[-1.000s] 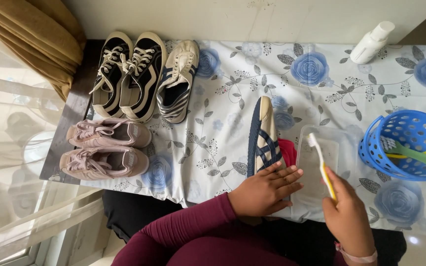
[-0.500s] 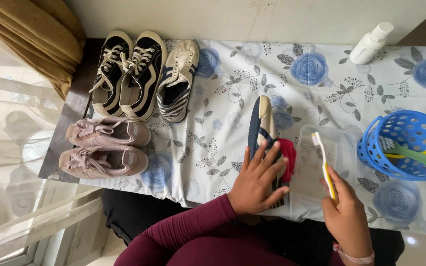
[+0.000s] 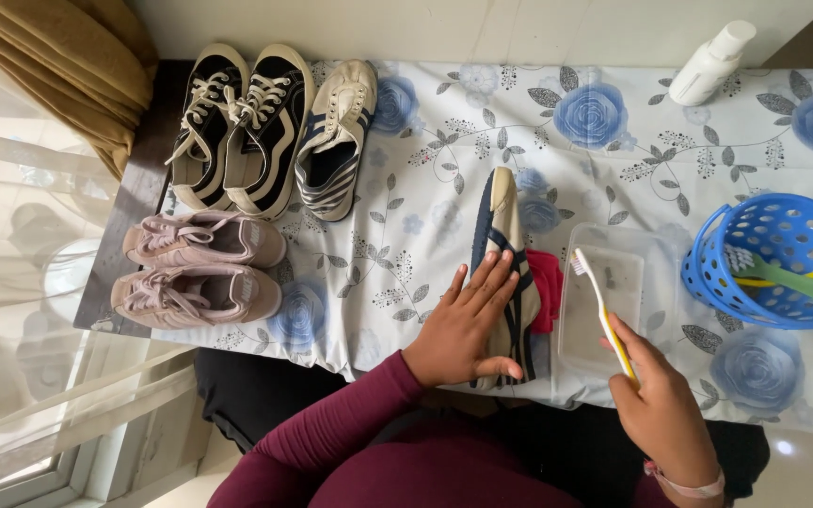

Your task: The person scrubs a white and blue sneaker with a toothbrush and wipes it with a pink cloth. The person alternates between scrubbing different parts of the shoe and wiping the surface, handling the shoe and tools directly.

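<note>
Shoe (image 3: pixel 502 246), cream with dark blue stripes, lies turned on its side near the front edge of the flower-printed tablecloth (image 3: pixel 425 179), a red cloth (image 3: pixel 548 293) just beside it. The left hand (image 3: pixel 463 325) lies flat on the shoe, fingers spread and thumb curled under its heel end. The right hand (image 3: pixel 665 409) pinches a yellow toothbrush (image 3: pixel 602 310), bristles up, above a clear plastic tray (image 3: pixel 613 306). To the right stands a blue basket (image 3: pixel 755 282); black sneakers (image 3: pixel 237 127) and pink sneakers (image 3: pixel 199 268) line the left side.
</note>
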